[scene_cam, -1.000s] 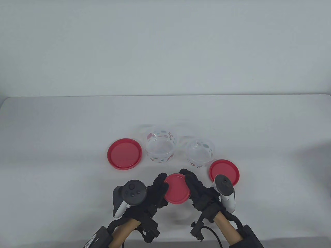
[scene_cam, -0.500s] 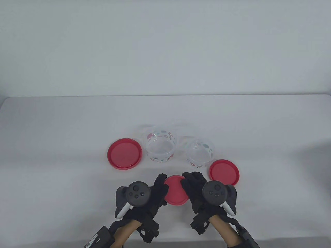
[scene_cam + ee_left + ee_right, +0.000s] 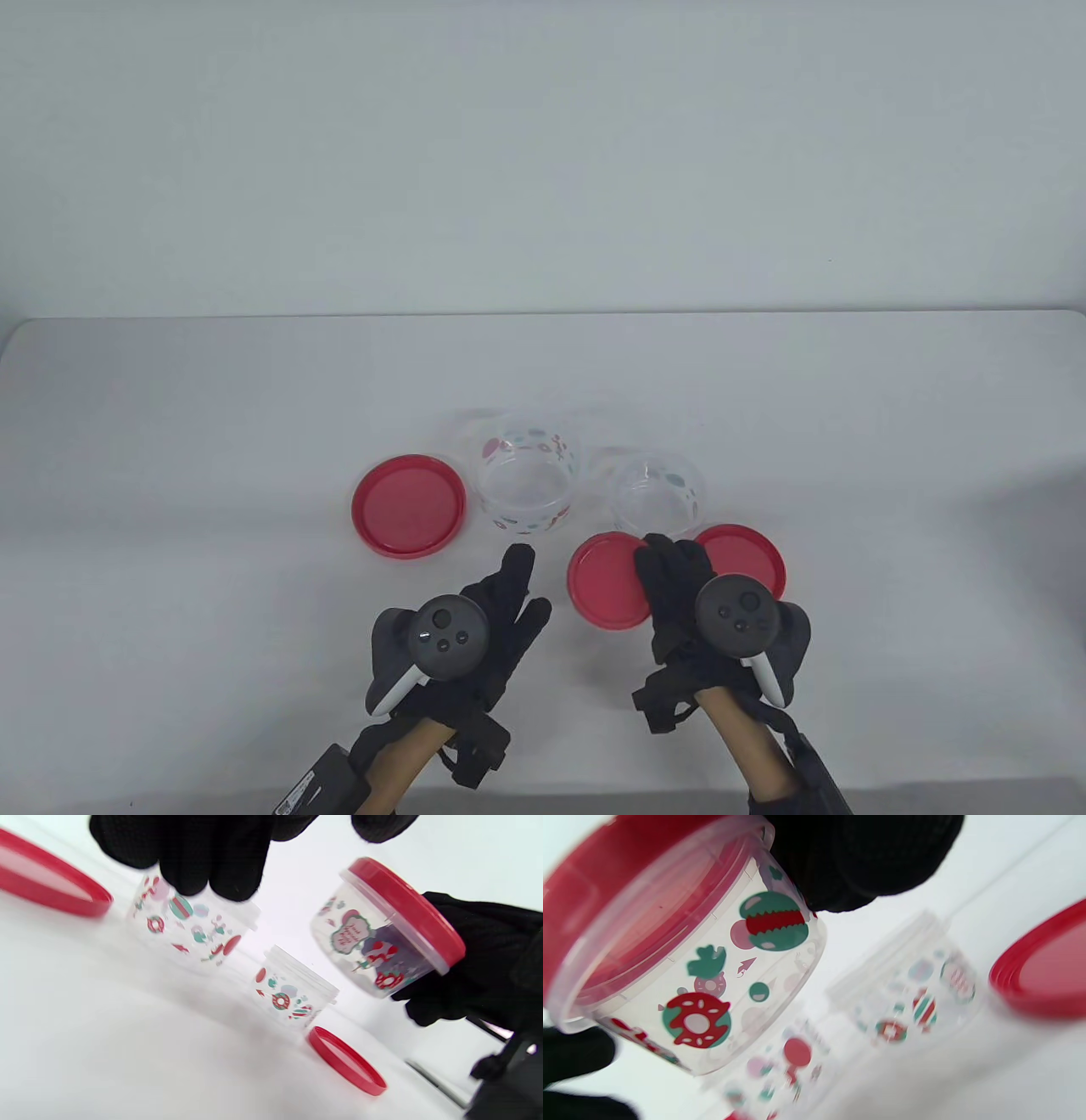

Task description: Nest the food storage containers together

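Observation:
My right hand grips a small clear printed container with its red lid on and holds it tilted above the table; it fills the right wrist view and also shows in the left wrist view. My left hand is open and empty, fingers spread, left of it. A large open printed container and a medium open one stand upright behind the hands. The left wrist view shows both, the large one and the medium one.
A large red lid lies left of the large container. A medium red lid lies right of my right hand, partly hidden by it, and shows in the left wrist view. The white table stretches out on both sides.
My left hand let go of the lidded container and opened. My right hand carried the container right and farther away, toward the medium open container.

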`<act>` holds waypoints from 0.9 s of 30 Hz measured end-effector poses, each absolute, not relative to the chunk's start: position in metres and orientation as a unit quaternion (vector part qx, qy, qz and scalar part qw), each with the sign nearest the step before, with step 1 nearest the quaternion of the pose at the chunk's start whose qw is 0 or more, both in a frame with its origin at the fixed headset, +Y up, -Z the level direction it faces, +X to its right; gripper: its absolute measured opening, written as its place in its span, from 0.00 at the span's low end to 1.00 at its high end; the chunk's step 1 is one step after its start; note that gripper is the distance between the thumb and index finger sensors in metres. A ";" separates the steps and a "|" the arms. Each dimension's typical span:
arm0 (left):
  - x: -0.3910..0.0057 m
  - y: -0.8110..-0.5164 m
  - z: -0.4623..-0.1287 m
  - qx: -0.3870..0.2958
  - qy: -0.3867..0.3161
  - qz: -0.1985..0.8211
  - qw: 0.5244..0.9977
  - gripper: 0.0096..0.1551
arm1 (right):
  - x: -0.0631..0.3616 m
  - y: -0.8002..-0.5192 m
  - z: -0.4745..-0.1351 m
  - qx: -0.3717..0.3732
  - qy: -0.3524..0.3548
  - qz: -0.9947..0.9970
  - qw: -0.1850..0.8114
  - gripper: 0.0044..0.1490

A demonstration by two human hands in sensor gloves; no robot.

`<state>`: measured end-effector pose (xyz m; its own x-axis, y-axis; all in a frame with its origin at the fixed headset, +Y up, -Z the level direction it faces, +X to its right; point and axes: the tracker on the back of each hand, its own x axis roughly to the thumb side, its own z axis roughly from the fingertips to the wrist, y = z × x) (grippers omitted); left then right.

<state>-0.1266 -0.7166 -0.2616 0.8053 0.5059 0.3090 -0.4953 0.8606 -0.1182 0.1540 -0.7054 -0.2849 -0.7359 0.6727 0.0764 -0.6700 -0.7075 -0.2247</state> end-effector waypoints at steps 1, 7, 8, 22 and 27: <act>-0.128 -0.715 -0.262 -0.009 -0.168 0.249 0.954 0.42 | 0.160 -0.702 -0.290 -0.022 -0.128 0.923 0.362 0.35; -0.142 -0.707 -0.264 0.003 -0.159 0.251 0.955 0.42 | 0.187 -0.692 -0.327 -0.099 -0.143 0.923 0.343 0.35; -0.145 -0.705 -0.265 0.006 -0.154 0.250 0.956 0.42 | 0.190 -0.692 -0.334 -0.114 -0.140 0.923 0.339 0.35; -0.160 -0.701 -0.269 0.008 -0.137 0.279 0.951 0.41 | 0.185 -0.710 -0.384 -0.170 -0.095 0.955 0.223 0.34; -0.160 -0.701 -0.269 0.005 -0.134 0.282 0.950 0.41 | 0.179 -0.715 -0.388 -0.173 -0.061 0.964 0.191 0.35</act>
